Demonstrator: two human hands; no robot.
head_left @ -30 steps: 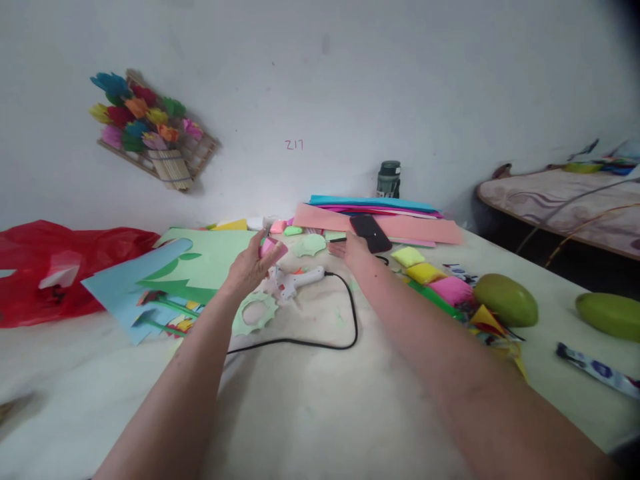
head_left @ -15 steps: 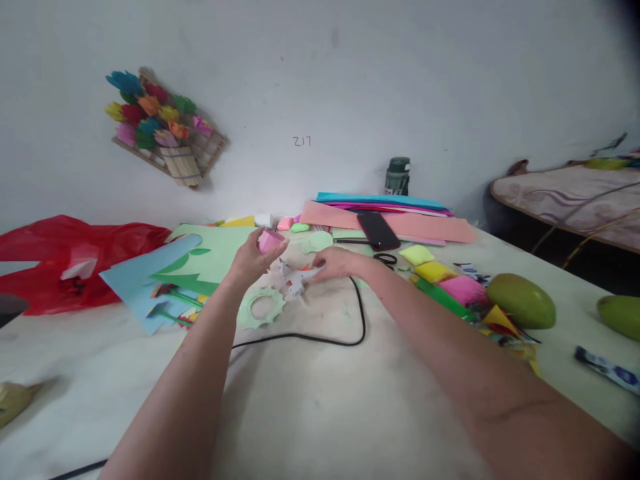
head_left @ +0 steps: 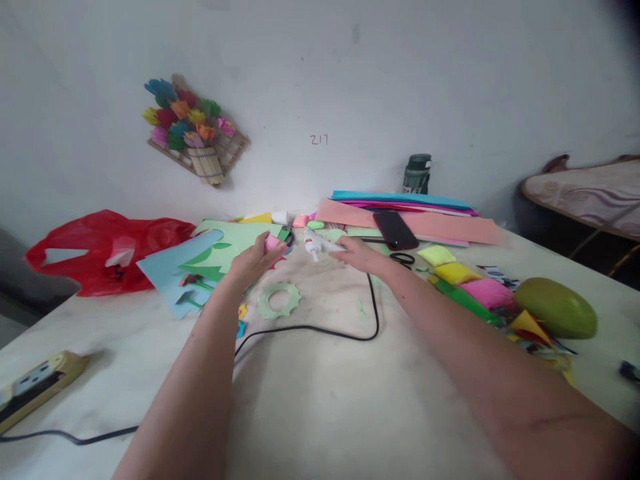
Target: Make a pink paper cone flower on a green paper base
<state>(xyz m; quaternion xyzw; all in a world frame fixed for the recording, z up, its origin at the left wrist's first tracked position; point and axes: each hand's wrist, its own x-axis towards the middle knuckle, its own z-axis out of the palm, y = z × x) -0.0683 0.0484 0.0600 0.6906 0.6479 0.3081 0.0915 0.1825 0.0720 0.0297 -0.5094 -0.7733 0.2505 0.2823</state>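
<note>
My left hand (head_left: 253, 261) is closed around a small pink object (head_left: 272, 243), partly hidden by the fingers. At its fingertips lies a dark green piece (head_left: 284, 234). My right hand (head_left: 361, 253) grips the handle of a white glue gun (head_left: 314, 244), whose nozzle points down and toward me. A black cord (head_left: 320, 328) loops over the table below that hand. Between my forearms a pale green paper ring (head_left: 280, 300) with a jagged outer edge lies flat. Small yellow and blue pieces (head_left: 242, 320) are beside my left forearm.
Green and light blue sheets (head_left: 165, 267), paper flowers (head_left: 193, 287) and a red plastic bag (head_left: 110, 247) lie left. A phone (head_left: 395, 230), coloured sheets (head_left: 430, 227) and black-handled scissors (head_left: 401, 259) are behind my right arm. Clay packets (head_left: 457, 272) and a green fruit (head_left: 555, 308) sit right. A power strip (head_left: 43, 387) stands front left.
The glue gun has been raised and turned in my right hand, off the small pieces near the ring. My left hand keeps the pink object. The view has swung left.
</note>
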